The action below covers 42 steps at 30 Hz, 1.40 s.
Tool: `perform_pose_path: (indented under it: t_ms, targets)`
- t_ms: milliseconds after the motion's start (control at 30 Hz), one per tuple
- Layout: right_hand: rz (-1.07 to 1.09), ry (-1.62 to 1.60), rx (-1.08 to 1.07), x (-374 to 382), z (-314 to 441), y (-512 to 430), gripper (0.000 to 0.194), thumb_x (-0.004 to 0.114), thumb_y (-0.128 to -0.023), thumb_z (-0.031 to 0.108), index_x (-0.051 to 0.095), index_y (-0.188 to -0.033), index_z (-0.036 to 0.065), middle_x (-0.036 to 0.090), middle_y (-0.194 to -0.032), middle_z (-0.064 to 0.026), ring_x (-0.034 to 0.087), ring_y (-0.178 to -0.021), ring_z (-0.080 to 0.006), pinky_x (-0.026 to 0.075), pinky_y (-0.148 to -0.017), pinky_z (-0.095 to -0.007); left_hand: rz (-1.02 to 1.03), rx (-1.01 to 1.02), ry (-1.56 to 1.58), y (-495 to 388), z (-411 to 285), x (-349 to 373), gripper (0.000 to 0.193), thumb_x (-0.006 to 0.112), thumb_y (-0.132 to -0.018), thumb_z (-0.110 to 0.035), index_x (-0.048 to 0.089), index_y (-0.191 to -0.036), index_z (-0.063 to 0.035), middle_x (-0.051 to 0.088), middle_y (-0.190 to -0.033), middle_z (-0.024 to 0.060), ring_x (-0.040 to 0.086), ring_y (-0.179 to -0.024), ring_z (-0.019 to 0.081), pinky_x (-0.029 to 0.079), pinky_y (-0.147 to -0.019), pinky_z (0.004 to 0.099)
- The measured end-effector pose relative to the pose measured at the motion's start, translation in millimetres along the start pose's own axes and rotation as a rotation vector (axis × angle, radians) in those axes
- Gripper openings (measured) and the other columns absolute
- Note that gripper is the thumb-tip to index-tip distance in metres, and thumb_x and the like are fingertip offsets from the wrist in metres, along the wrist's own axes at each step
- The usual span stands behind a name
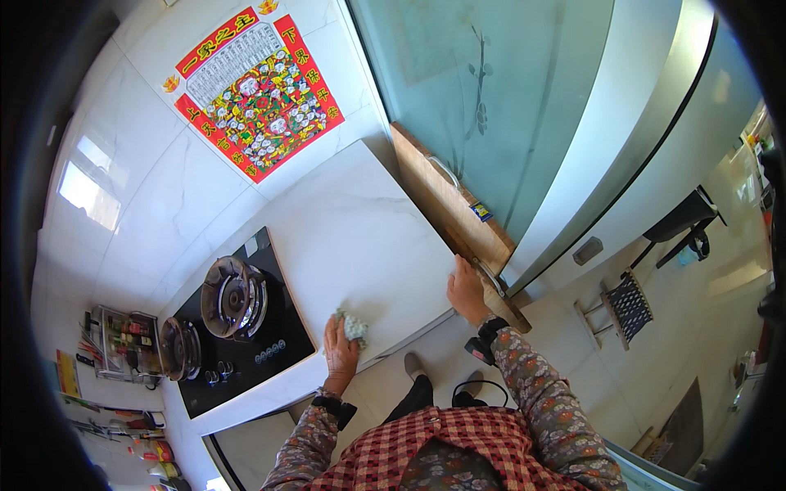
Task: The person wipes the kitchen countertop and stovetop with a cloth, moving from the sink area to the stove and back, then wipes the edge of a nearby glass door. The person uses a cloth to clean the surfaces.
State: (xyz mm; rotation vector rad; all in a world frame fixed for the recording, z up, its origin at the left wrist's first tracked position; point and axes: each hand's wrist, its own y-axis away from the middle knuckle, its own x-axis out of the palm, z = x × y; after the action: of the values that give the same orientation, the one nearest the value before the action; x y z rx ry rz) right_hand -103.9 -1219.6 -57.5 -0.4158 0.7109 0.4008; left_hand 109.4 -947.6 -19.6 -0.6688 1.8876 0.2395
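My left hand [341, 351] presses a pale green-and-white cloth [355, 326] onto the white marble-look countertop [374, 227], close to its front edge. Just left of that hand lies a black glass gas hob [276, 319] with two burners; the larger burner [234, 299] is nearer. At the counter's right edge is my right hand [469, 289], its fingers curled by the top of a dark-edged wooden board [500, 301] with a metal handle [489, 277]. Whether it grips the board or only rests there is unclear.
A lighter wooden board [445, 190] with a handle leans against the frosted glass door [485, 110]. Bottles fill a wire rack [129, 340] left of the hob. A low woven stool [626, 309] and a black chair [681, 218] stand on the floor at right.
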Motion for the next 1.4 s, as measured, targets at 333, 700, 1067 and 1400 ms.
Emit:
perform_pose_path:
  t_ms: [333, 700, 1067, 1400]
  targets:
    - [-0.167, 0.367, -0.058, 7.4, 20.6, -10.7, 0.054, 0.057, -0.093, 0.024, 0.045, -0.141, 0.001, 0.057, -0.129, -0.0160, 0.058, -0.107, -0.0320, 0.047, -0.090, -0.0431, -0.067, 0.210, 0.084, -49.8, -117.9, 75.5, 0.066, 0.068, -0.081, -0.015, 0.046, -0.142, 0.0000, 0.038, -0.151, 0.0235, 0.037, -0.138, 0.0421, 0.032, -0.113, 0.0515]
    - [-0.087, 0.326, 0.027, 9.2, 18.8, -13.4, 0.057, 0.058, -0.095, 0.027, 0.041, -0.144, 0.005, 0.058, -0.127, -0.0145, 0.058, -0.109, -0.0332, 0.047, -0.090, -0.0469, 0.013, 0.154, 0.062, 34.7, -23.0, -2.0, 0.068, 0.065, -0.076, -0.004, 0.048, -0.142, -0.0016, 0.041, -0.150, 0.0208, 0.039, -0.138, 0.0387, 0.032, -0.115, 0.0483]
    - [0.069, 0.364, 0.265, 14.8, 17.1, -23.7, 0.061, 0.052, -0.098, 0.039, 0.039, -0.147, 0.006, 0.054, -0.138, -0.0159, 0.052, -0.126, -0.0350, 0.040, -0.101, -0.0533, -0.221, -0.121, -0.057, 83.1, 18.8, -15.4, 0.063, 0.066, -0.080, -0.009, 0.048, -0.141, -0.0021, 0.042, -0.146, 0.0233, 0.041, -0.135, 0.0419, 0.033, -0.111, 0.0511]
    - [-0.047, 0.074, 0.097, 14.4, 36.9, -46.4, 0.061, 0.051, -0.099, 0.034, 0.039, -0.142, -0.007, 0.048, -0.141, -0.0277, 0.045, -0.131, -0.0425, 0.032, -0.112, -0.0533, -0.166, 0.116, 0.028, -40.3, -86.5, 6.1, 0.063, 0.071, -0.087, -0.023, 0.045, -0.141, -0.0036, 0.038, -0.146, 0.0250, 0.037, -0.134, 0.0444, 0.034, -0.111, 0.0527]
